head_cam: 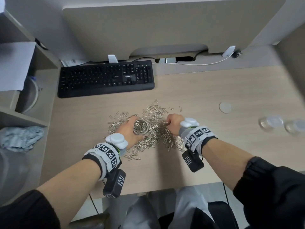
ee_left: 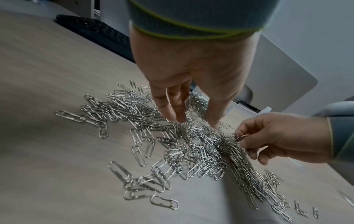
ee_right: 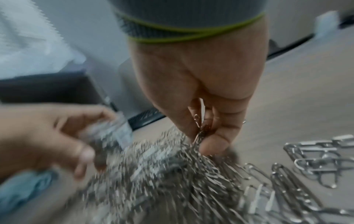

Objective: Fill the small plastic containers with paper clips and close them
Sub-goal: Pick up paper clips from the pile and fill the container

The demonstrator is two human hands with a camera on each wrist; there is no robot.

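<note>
A heap of silver paper clips lies spread on the wooden desk. My left hand grips a small clear plastic container, upright amid the heap and holding many clips. In the left wrist view the left hand's fingers curl round the container. Just to its right, my right hand pinches a few clips at the heap's top. The right wrist view shows thumb and fingers closed on that small bunch of clips.
A loose round clear lid lies to the right. Two more clear containers stand near the right edge. A black keyboard sits behind the heap, under the monitor. A blue cloth lies on the left shelf.
</note>
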